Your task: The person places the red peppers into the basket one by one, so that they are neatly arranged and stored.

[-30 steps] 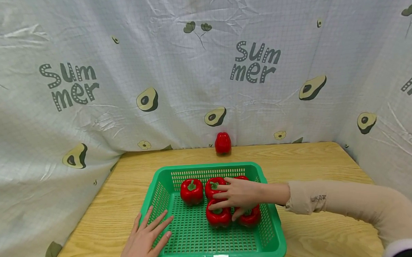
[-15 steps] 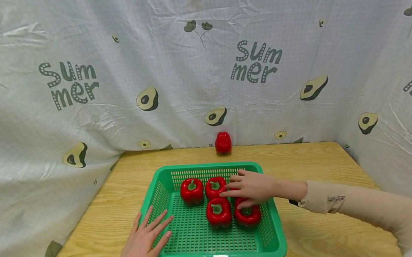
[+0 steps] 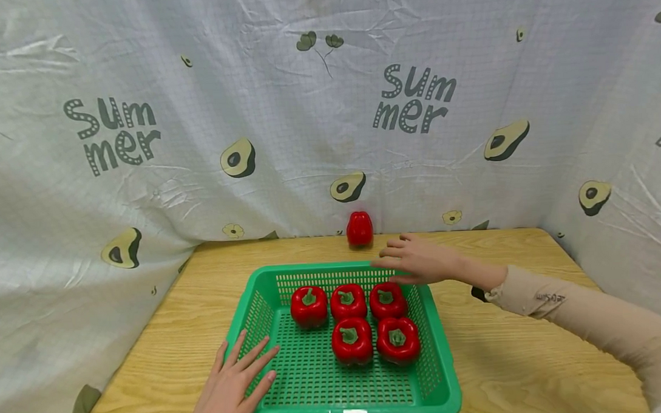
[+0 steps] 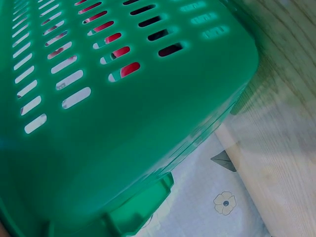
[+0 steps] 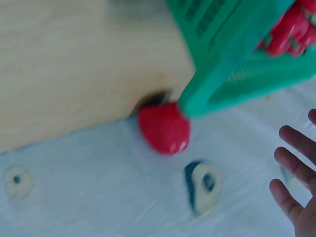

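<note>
My left hand [image 3: 230,383] lies with fingers spread over the left rim of a green plastic basket [image 3: 448,372]. Several red bell peppers, green stems up, sit inside; one bell pepper [image 3: 310,307] is at back left, another [image 3: 398,340] at front right. Above the basket's back right corner is my right hand [image 3: 425,261], fingers extended and holding nothing. Just left of it, beyond the basket, a lone red bell pepper [image 3: 360,228] stands at the table's back edge. The right wrist view has that pepper [image 5: 165,127] beside the basket's rim, with my fingers [image 5: 296,165] apart from it.
The wooden table [image 3: 501,255] extends on both sides of the basket. A white curtain [image 3: 283,111] printed with avocados hangs right behind the table's back edge and along the sides. In the left wrist view, the basket's slotted wall [image 4: 148,113] fills much of the picture.
My right hand has lifted off the bell peppers in the basket and moved back and right, uncovering those at the right. My left hand has stayed on the rim.
</note>
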`<state>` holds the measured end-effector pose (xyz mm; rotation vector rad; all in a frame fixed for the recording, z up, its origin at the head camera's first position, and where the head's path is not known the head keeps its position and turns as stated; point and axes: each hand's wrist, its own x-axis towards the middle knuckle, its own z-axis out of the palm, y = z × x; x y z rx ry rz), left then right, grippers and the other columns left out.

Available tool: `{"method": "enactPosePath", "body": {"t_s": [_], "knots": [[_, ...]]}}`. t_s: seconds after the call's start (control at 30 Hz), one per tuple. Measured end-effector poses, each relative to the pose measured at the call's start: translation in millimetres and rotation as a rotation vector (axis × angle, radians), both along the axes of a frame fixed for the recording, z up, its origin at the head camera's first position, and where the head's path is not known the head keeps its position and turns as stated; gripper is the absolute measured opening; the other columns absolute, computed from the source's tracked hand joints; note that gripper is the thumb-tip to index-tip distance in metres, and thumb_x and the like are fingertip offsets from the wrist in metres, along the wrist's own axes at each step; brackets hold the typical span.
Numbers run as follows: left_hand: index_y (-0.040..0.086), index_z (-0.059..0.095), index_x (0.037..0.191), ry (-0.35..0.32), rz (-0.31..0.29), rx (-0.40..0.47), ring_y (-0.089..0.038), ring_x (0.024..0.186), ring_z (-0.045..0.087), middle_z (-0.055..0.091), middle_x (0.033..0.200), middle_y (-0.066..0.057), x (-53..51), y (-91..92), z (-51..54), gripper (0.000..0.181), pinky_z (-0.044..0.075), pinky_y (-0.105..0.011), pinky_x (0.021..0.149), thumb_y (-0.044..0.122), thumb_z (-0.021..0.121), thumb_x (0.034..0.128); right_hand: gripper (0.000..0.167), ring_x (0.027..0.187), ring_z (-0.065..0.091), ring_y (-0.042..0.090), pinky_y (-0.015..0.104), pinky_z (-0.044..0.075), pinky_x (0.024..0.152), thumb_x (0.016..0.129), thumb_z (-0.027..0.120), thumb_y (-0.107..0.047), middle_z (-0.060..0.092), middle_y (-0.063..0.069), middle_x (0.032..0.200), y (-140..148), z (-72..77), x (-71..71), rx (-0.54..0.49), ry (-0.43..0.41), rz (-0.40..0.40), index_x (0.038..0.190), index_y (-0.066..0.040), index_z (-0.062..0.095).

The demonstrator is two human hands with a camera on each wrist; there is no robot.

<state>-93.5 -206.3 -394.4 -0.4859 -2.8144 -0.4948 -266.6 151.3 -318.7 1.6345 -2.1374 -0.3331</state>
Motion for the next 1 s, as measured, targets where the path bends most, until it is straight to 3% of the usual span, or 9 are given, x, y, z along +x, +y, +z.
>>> {"method": "enactPosePath", "body": {"t_s": [0.2,0.47,0.77,1.0], "knots": [[0.024,0.061,0.117,0.008,-0.009,0.008,-0.038,0.128,0.034,0.055,0.127,-0.001,0.2,-0.3,0.5,0.035,0.020,-0.058,0.099,0.039,0.053,0.0862,0.040,0.087,0.051,0.018,0.032,0.040,0.067,0.082,0.062,-0.035,0.062,0.002,0.100,13.1,3.7,-32.6,0.003,0.078,-0.084,0.117,-0.017,0.058],[0.024,0.061,0.117,0.003,-0.006,-0.005,-0.038,0.129,0.033,0.055,0.127,0.000,0.2,-0.3,0.4,0.035,0.020,-0.058,0.099,0.039,0.053,0.0861,0.042,0.091,0.052,0.020,0.033,0.043,0.067,0.079,0.064,-0.036,0.061,0.004,0.103,16.2,-10.9,-66.3,0.078,0.148,-0.161,0.115,-0.015,0.057],[0.025,0.060,0.118,-0.004,0.005,0.002,-0.037,0.129,0.032,0.056,0.126,0.000,2.2,1.1,0.9,0.035,0.020,-0.058,0.100,0.040,0.052,0.0866,0.051,0.112,0.050,0.023,0.040,0.046,0.085,0.080,0.064,-0.035,0.056,0.007,0.123,6.1,-31.6,-104.4,0.208,0.134,-0.309,0.123,-0.011,0.054],[0.024,0.059,0.119,-0.015,0.017,0.008,-0.036,0.130,0.032,0.055,0.127,0.001,4.2,2.3,1.5,0.037,0.018,-0.058,0.100,0.041,0.050,0.0874,0.047,0.114,0.049,0.024,0.042,0.045,0.088,0.081,0.064,-0.029,0.054,0.007,0.126,-6.3,-40.7,-129.1,0.188,0.153,-0.367,0.124,-0.011,0.053]]}}
